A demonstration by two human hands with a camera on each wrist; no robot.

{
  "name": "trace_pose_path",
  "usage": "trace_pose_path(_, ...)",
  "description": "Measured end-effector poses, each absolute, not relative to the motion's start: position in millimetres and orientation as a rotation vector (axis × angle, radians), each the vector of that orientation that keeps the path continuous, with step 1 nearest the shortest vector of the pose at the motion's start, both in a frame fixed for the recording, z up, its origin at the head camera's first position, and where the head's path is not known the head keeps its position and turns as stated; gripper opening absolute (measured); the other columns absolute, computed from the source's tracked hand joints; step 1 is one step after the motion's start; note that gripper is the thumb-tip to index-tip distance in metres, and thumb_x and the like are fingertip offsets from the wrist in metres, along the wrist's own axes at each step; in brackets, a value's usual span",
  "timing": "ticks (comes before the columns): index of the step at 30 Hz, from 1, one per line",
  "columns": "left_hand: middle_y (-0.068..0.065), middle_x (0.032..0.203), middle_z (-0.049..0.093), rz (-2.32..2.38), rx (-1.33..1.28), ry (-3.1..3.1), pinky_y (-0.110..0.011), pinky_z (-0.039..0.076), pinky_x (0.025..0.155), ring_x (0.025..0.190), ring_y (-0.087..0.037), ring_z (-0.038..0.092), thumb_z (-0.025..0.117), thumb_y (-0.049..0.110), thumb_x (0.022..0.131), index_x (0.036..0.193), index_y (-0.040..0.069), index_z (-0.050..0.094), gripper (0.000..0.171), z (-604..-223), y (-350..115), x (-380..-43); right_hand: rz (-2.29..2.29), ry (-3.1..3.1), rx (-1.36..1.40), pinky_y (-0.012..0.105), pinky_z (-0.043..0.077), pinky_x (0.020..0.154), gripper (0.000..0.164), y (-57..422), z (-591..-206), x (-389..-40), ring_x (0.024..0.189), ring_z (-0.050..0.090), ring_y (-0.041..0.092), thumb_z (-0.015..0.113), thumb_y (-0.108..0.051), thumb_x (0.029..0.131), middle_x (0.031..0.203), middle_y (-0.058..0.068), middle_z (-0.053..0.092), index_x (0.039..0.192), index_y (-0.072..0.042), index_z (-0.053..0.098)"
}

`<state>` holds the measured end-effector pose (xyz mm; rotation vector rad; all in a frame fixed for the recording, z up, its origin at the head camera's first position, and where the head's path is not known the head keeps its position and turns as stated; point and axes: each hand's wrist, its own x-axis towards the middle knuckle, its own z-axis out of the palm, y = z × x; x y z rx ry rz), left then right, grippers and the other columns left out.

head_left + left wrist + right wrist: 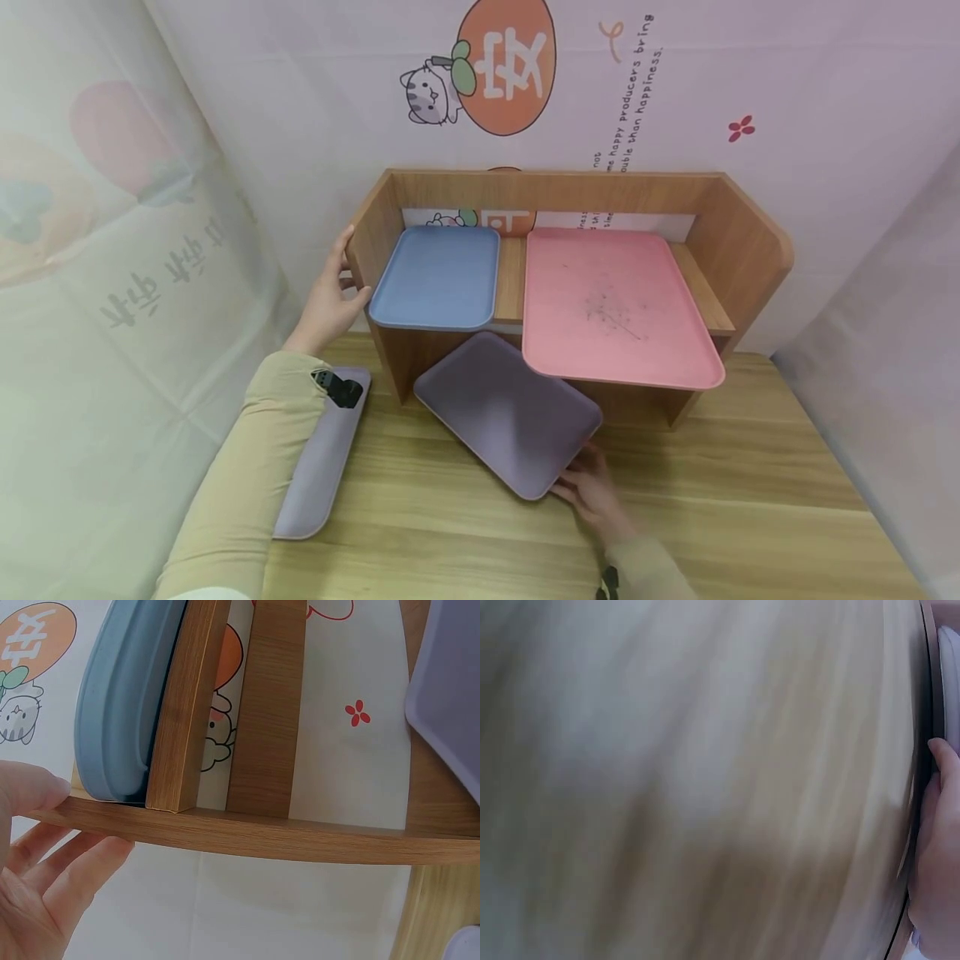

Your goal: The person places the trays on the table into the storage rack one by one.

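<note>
My left hand [328, 302] grips the left side panel of a wooden two-tier shelf [750, 250]; in the left wrist view the thumb [37, 787] lies on one side of the board and the fingers on the other. By its near right corner, my right hand [592, 493] holds a purple tray [506, 408], turned at an angle with its far end at the shelf's lower opening. On the upper tier sit a blue tray [438, 275] at left and a larger pink tray [615, 304] at right, overhanging the front. Motion blurs much of the right wrist view.
Another purple tray [330, 467], long and partly hidden by my left sleeve, lies on the wood-grain table [420, 533] left of the shelf. Printed cloth [315, 108] hangs behind the shelf and along both sides.
</note>
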<state>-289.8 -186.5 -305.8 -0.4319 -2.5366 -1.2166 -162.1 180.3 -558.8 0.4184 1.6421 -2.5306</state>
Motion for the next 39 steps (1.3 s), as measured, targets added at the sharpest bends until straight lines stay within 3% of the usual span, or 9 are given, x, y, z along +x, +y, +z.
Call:
trace_pose_path(10, -0.03, 0.132, 0.042, -1.194, -0.427, -2.543, -0.06, 0.047, 0.09, 0.112, -0.049, 0.053, 0.057, 0.001, 0.089, 0.151, 0.037, 0.004, 0.089, -304.4, -185.9, -288.3, -2.439, 1.739, 0.353, 0.042, 0.057, 0.079, 0.064, 154.8, -557.5, -156.9, 0.083, 0.063, 0.018, 0.044, 0.017, 0.088, 0.115, 0.024, 0.046, 0.136, -0.006, 0.007)
trace_pose_path(17, -0.029, 0.133, 0.041, -1.199, -0.423, -2.546, -0.059, 0.047, 0.091, 0.113, -0.048, 0.053, 0.057, 0.0, 0.089, 0.151, 0.035, 0.004, 0.089, -303.6, -183.9, -287.9, -2.442, 1.729, 0.3, 0.039, 0.057, 0.08, 0.063, 163.8, -550.4, -159.6, 0.08, 0.064, 0.015, 0.043, 0.016, 0.088, 0.108, 0.016, 0.052, 0.138, -0.001, 0.01)
trace_pose_path(20, -0.029, 0.133, 0.041, -1.206, -0.429, -2.546, -0.059, 0.048, 0.09, 0.113, -0.048, 0.052, 0.057, 0.0, 0.089, 0.151, 0.035, 0.003, 0.09, -303.9, -183.4, -288.2, -2.492, 1.689, 0.292, 0.037, 0.057, 0.08, 0.076, 178.1, -551.4, -167.5, 0.079, 0.064, 0.013, 0.041, 0.016, 0.088, 0.119, 0.021, 0.044, 0.147, -0.009, 0.0)
trace_pose_path(24, -0.03, 0.134, 0.04, -1.21, -0.426, -2.547, -0.06, 0.048, 0.088, 0.114, -0.049, 0.052, 0.057, 0.001, 0.089, 0.151, 0.038, 0.003, 0.09, -304.7, -184.6, -288.5, -2.495, 1.67, 0.292, 0.04, 0.054, 0.088, 0.084, 196.9, -551.1, -179.1, 0.085, 0.062, 0.012, 0.036, 0.014, 0.091, 0.14, 0.032, 0.015, 0.148, -0.017, -0.017)
trace_pose_path(26, -0.03, 0.134, 0.04, -1.209, -0.422, -2.548, -0.06, 0.048, 0.088, 0.114, -0.049, 0.052, 0.057, 0.001, 0.089, 0.151, 0.037, 0.003, 0.09, -304.9, -184.8, -288.1, -2.464, 1.7, 0.297, 0.04, 0.054, 0.089, 0.082, 203.4, -550.2, -184.4, 0.085, 0.062, 0.01, 0.036, 0.013, 0.093, 0.143, 0.031, 0.014, 0.149, -0.016, -0.017)
trace_pose_path(32, -0.03, 0.133, 0.041, -1.206, -0.415, -2.554, -0.06, 0.048, 0.089, 0.114, -0.049, 0.052, 0.057, 0.001, 0.089, 0.151, 0.037, 0.002, 0.09, -306.2, -184.6, -287.2, -2.375, 1.771, 0.355, 0.041, 0.055, 0.085, 0.076, 209.6, -550.1, -193.6, 0.086, 0.064, 0.014, 0.04, 0.01, 0.094, 0.136, 0.027, 0.033, 0.152, -0.014, -0.004)
trace_pose_path(39, -0.03, 0.132, 0.041, -1.208, -0.425, -2.548, -0.06, 0.048, 0.089, 0.114, -0.048, 0.052, 0.057, 0.001, 0.089, 0.151, 0.037, 0.003, 0.09, -305.1, -184.8, -287.8, -2.412, 1.721, 0.318, 0.038, 0.057, 0.081, 0.071, 206.6, -554.5, -184.3, 0.083, 0.062, 0.017, 0.039, 0.017, 0.089, 0.139, 0.026, 0.022, 0.147, -0.007, 0.005)
